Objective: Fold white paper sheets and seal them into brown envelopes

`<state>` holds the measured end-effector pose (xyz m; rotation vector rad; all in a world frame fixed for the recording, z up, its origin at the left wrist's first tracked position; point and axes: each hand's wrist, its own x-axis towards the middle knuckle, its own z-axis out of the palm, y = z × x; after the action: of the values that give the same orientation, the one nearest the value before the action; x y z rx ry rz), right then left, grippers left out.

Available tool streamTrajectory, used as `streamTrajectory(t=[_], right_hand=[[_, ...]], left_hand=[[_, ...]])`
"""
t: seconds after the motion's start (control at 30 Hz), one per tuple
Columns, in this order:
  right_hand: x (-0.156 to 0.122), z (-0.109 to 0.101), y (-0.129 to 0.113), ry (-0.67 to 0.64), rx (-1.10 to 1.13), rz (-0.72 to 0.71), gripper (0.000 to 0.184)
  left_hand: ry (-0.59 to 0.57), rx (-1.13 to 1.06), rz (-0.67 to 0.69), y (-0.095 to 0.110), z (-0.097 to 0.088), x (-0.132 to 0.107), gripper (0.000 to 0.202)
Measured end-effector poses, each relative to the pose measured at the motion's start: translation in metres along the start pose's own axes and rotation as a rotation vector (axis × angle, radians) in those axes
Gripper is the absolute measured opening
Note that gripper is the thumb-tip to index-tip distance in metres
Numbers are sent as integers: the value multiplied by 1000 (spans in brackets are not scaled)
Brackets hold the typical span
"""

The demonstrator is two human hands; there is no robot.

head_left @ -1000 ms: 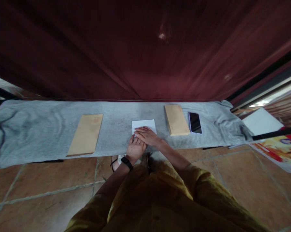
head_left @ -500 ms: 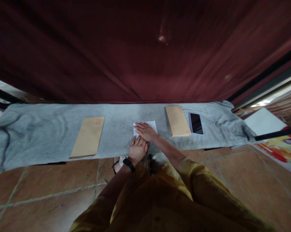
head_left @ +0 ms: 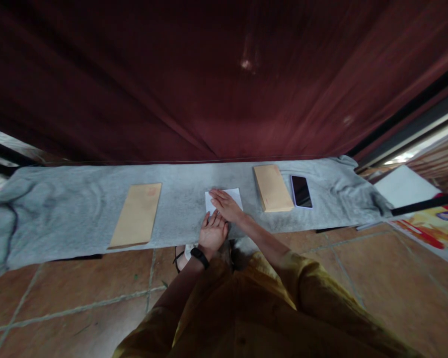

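Note:
A white sheet of paper (head_left: pixel 234 195), perhaps folded, lies flat on the grey cloth in front of me. My right hand (head_left: pixel 226 205) rests across its middle with the fingers stretched out to the left. Just below, my left hand (head_left: pixel 212 231) lies flat with fingers extended, its tips at the paper's lower edge and partly under the right hand. A black band (head_left: pixel 199 257) is on my left wrist. To the left lies a brown envelope (head_left: pixel 137 214). On the right is a thicker stack of brown envelopes (head_left: pixel 274 189).
A phone (head_left: pixel 301 191) with a dark screen lies right of the envelope stack. Grey cloth (head_left: pixel 75 209) covers the long narrow bench. A dark red curtain (head_left: pixel 194 89) hangs behind it. At the right are a white board (head_left: pixel 406 186) and a colourful printed package (head_left: pixel 436 233).
The fingers of my right hand have drawn closer together and the hand has shifted slightly over the paper. My left hand stays nearly in place. The view has tilted a little.

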<state>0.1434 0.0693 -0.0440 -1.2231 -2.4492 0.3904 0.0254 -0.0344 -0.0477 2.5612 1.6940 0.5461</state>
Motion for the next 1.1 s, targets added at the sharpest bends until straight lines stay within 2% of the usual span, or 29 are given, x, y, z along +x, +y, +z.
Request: streamTrajectory(t=[0.13, 0.33, 0.53, 0.73, 1.1], right_hand=[[-23, 2, -1, -15, -21, 7, 47], [-47, -4, 12, -4, -108, 81, 49], [-58, -10, 20, 44, -160, 159, 49], [-65, -13, 20, 78, -179, 211, 51], [-76, -19, 27, 78, -180, 266, 54]], left_hand=[[-14, 21, -1, 0, 2, 0, 37], [-9, 10, -10, 1, 0, -1, 45], [-3, -6, -20, 1, 3, -2, 49], [52, -17, -76, -1, 7, -7, 55], [80, 11, -192, -14, -5, -24, 60]])
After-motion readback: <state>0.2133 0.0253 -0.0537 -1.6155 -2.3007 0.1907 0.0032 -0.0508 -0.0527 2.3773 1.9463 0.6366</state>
